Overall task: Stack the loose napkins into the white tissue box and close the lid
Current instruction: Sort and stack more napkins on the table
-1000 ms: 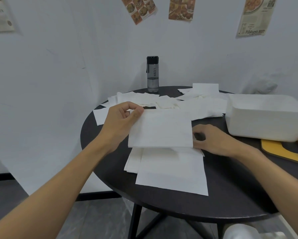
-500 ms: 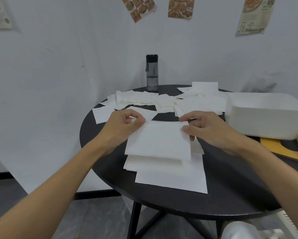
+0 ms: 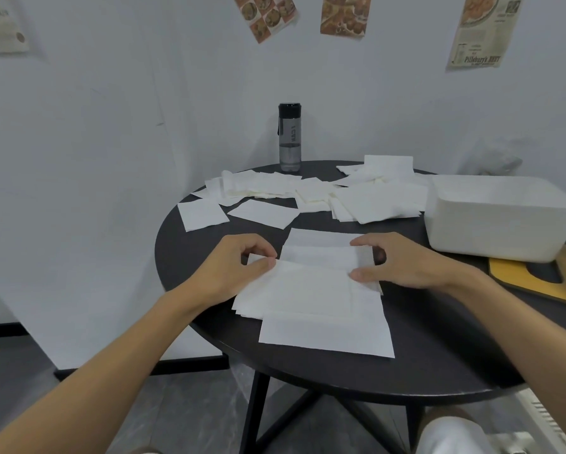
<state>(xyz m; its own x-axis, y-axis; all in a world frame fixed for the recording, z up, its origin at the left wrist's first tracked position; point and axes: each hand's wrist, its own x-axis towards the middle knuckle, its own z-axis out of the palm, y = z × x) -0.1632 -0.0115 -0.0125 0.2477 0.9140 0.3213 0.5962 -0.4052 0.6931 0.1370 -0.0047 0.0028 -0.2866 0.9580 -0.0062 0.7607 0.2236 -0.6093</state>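
Round black table (image 3: pixel 439 371), white postered walls (image 3: pixel 111 126)

Bare black tabletop (image 3: pixel 439 348) lay free along the near right and left rims. Scattered napkins (image 3: pixel 311 194) covered the far half and a napkin stack (image 3: pixel 311 299) the middle. The white tissue box (image 3: pixel 498 221) and yellow lid (image 3: pixel 534 291) blocked the right, and the water bottle (image 3: pixel 289 139) the far edge.

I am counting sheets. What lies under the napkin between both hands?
More napkins: stacked edges show at its left, one wider sheet sticks out in front. Their number is covered.
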